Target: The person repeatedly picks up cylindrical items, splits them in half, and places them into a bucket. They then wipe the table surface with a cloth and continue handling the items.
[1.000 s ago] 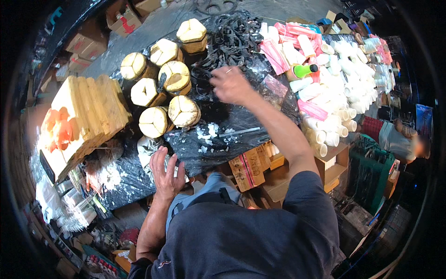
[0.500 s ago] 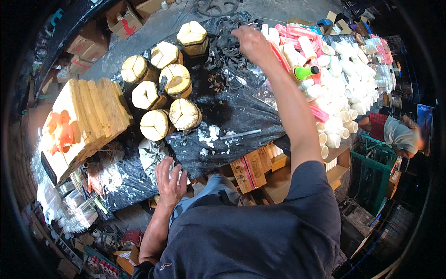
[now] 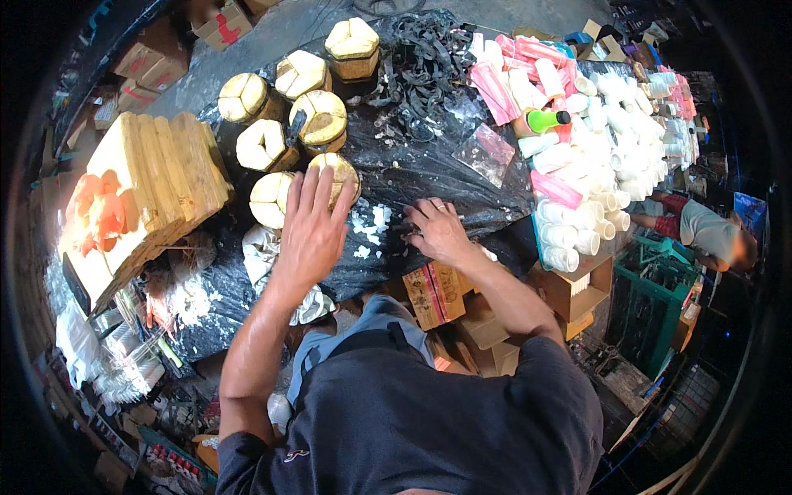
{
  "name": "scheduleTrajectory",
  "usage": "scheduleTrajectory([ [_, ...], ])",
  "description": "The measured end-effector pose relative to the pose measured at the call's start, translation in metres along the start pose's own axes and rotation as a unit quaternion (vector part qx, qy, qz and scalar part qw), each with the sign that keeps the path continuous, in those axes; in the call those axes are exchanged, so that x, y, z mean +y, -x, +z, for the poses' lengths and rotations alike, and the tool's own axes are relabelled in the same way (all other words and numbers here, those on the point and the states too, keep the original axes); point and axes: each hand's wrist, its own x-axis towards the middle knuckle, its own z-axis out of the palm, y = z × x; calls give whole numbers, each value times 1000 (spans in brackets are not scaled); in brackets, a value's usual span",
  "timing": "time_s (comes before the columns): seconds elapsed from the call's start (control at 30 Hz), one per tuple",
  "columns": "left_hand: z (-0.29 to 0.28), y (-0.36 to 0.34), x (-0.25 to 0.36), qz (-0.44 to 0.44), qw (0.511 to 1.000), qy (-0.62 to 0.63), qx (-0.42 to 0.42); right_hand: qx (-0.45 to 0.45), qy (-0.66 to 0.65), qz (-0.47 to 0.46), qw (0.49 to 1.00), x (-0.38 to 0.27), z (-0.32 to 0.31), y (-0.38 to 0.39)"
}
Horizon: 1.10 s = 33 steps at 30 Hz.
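Observation:
My left hand (image 3: 316, 221) reaches over the nearest cream-coloured round block (image 3: 347, 171), fingers stretched out and lying at its top. My right hand (image 3: 443, 234) is low over the black sheet (image 3: 396, 186) near its front edge, fingers spread, with nothing visible in it. Several similar blocks, one being the pale block (image 3: 322, 118), stand in a cluster on the left, their tops split by seams into segments. White crumbs (image 3: 373, 227) lie between my hands. A crumpled pale cloth (image 3: 261, 252) is beside my left wrist.
A tangled heap of black strips (image 3: 425, 66) lies at the back. To the right are many white cups (image 3: 615, 124), pink pieces (image 3: 528, 58) and a green bottle (image 3: 544, 121). Stacked yellowish slabs (image 3: 153, 181) stand left. Cardboard boxes (image 3: 436, 297) sit below; another person (image 3: 709, 235) is far right.
My right hand has come back from the black strips to the front of the sheet. My left hand has moved forward from the cloth onto the nearest block. The pale stick no longer shows.

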Motion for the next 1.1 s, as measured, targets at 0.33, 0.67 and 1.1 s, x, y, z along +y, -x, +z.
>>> scheduleTrajectory([
  [0.33,9,-46,-11,146,966,-130,-170,-37,26,84,995,14,16,20],
  [0.67,32,-137,21,119,986,-113,-33,-19,-31,153,988,16,7,13],
  [1.1,49,-235,-45,73,970,-205,-104,176,24,81,981,132,0,-148],
])
